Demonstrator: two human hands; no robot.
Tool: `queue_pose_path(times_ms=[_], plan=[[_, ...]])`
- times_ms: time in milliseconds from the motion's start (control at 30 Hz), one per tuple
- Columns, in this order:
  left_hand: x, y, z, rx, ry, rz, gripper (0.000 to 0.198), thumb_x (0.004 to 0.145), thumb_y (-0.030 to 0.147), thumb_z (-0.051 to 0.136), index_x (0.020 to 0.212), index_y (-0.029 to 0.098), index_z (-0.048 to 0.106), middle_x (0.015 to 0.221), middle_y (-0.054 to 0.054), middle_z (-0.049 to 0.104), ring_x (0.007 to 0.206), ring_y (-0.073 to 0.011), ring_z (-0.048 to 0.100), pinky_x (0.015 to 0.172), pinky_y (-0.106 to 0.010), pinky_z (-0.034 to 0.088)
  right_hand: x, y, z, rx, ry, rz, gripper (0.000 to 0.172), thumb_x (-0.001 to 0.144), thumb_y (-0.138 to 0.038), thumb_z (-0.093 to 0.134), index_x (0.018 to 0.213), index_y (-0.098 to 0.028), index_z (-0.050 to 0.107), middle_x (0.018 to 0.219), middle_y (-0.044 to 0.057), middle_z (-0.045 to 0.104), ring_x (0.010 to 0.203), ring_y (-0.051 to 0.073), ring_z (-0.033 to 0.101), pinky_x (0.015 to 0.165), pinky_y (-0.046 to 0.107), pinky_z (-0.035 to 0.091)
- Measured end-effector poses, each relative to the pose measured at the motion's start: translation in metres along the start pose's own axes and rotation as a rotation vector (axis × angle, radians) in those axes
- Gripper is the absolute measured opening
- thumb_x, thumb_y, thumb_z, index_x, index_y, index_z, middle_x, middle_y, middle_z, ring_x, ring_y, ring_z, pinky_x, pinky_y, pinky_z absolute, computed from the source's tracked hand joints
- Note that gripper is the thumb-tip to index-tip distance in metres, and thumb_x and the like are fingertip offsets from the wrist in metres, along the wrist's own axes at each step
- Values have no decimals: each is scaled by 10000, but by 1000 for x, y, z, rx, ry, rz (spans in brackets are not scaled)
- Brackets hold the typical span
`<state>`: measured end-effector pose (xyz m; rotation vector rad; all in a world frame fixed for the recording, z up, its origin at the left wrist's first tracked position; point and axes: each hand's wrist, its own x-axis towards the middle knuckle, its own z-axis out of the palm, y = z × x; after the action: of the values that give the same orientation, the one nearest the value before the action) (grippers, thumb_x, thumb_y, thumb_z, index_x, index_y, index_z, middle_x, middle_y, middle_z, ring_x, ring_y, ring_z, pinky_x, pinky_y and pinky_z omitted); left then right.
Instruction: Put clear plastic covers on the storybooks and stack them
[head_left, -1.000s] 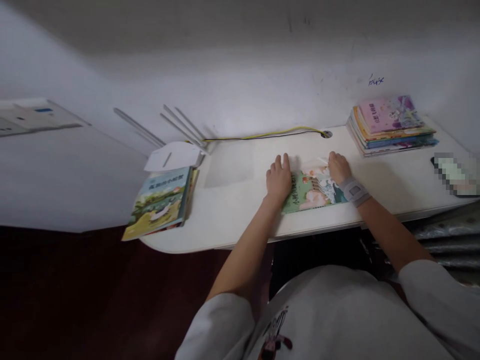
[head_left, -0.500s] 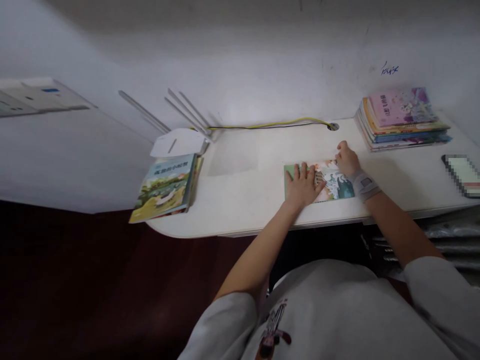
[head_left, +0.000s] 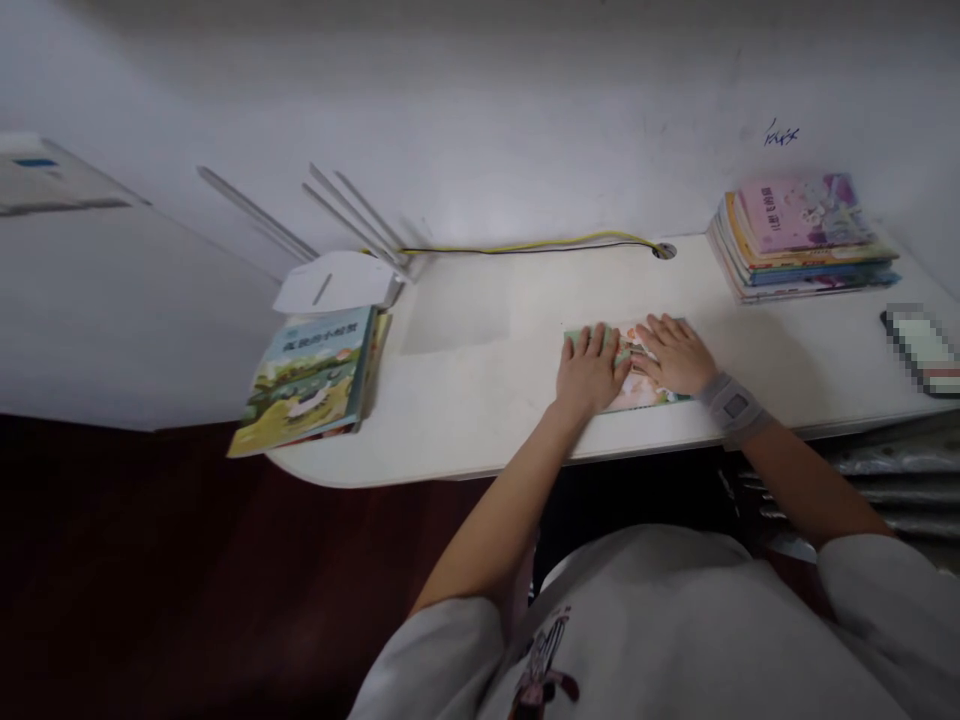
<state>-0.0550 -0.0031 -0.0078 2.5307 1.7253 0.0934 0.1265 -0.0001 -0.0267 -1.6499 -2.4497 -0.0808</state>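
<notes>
A thin green picture book [head_left: 628, 392] lies flat near the front edge of the white desk [head_left: 487, 400]. My left hand [head_left: 589, 368] rests flat on its left half with the fingers stretched out. Beside it, my right hand [head_left: 675, 353] lies flat on the right half, fingers spread, a grey band around its wrist. Both hands cover most of the cover; neither one grips anything.
A stack of picture books [head_left: 801, 235] stands at the back right by the wall. Another pile [head_left: 307, 378] overhangs the desk's left end, with a white router [head_left: 337, 280] behind it. A yellow and black cable [head_left: 540, 245] runs along the wall. A phone [head_left: 926, 350] lies far right.
My right hand left the book's far right corner and came down flat on the cover. My left hand stays pressed on the left half. The view shifted slightly.
</notes>
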Motion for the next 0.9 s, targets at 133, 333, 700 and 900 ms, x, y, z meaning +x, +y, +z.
queue_pose_path(times_ms=[133,333,700,900], plan=[[1,-10,-2,-46,-8,-147,630,968,534,163,1508,230,283,1591,-89,231,1461,-315,193,1139,-586,183,-1,19,-3,-3,-10,74,624,964,-521,323,1434,-122,417,1509,182,380,1391,354,322,1065,510,320],[-12,-7,-12,59,120,-167,610,979,474,181,1478,169,355,1566,-128,288,1470,-337,137,1145,-629,78,-1,7,-16,-22,-34,82,574,967,-487,340,1391,-123,468,1503,190,385,1376,372,337,1059,567,303],[8,-11,0,-46,76,-43,550,980,406,270,1459,153,365,1533,-136,358,1405,-277,331,1122,-503,279,5,-16,-5,-42,-15,-14,554,992,-453,252,1426,-164,436,1515,119,392,1397,319,326,1139,525,204],[24,-48,-5,-174,168,-415,377,935,427,402,1131,167,592,1326,-152,571,1297,-278,439,1049,-461,346,4,-15,-2,-27,10,-11,557,977,-476,302,1416,-167,449,1506,123,407,1391,321,334,1134,527,213]])
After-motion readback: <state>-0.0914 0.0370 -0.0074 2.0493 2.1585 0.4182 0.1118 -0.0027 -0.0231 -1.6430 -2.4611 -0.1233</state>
